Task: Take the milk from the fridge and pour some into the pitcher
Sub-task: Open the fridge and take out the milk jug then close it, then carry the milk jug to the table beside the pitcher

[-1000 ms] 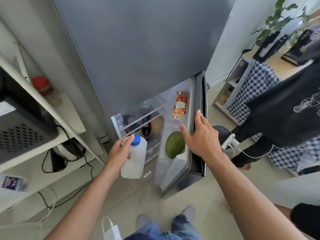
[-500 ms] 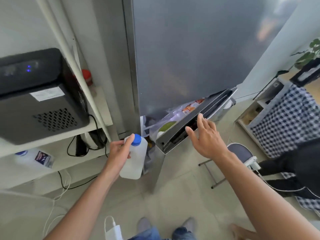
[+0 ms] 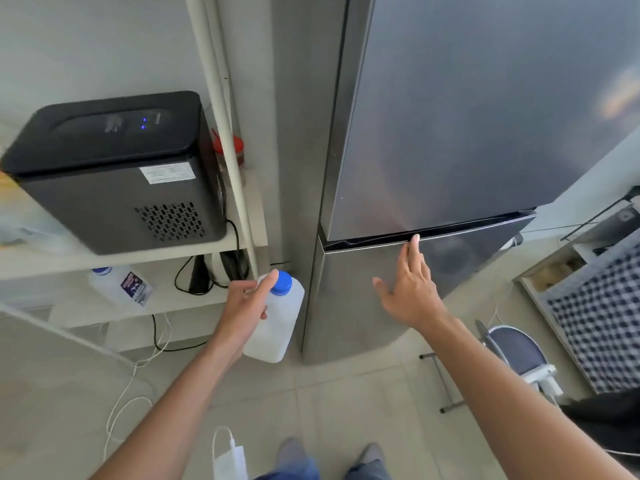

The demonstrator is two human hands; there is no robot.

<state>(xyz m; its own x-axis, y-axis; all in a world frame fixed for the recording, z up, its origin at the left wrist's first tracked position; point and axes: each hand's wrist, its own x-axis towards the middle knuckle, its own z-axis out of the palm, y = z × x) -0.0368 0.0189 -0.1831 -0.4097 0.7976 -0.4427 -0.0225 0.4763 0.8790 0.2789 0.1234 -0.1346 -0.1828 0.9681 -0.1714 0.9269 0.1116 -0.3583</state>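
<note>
A white plastic milk bottle (image 3: 277,323) with a blue cap hangs upright in my left hand (image 3: 244,306), which grips it near the neck, just left of the grey fridge (image 3: 467,116). The lower fridge door (image 3: 349,306) is shut. My right hand (image 3: 410,292) lies flat against that door with fingers spread, the fingertips reaching the seam between the two doors. No pitcher is in view.
A white shelf unit (image 3: 131,258) stands left of the fridge with a black appliance (image 3: 117,168), a red-lidded jar (image 3: 239,154) and cables. A folding stool (image 3: 516,355) and a checkered cloth (image 3: 602,317) are at the right. White cables and a charger (image 3: 228,459) lie on the floor.
My right hand pushed the lower fridge door from wide open to fully shut. The milk bottle stayed in my left hand, and my view swung left towards the shelf.
</note>
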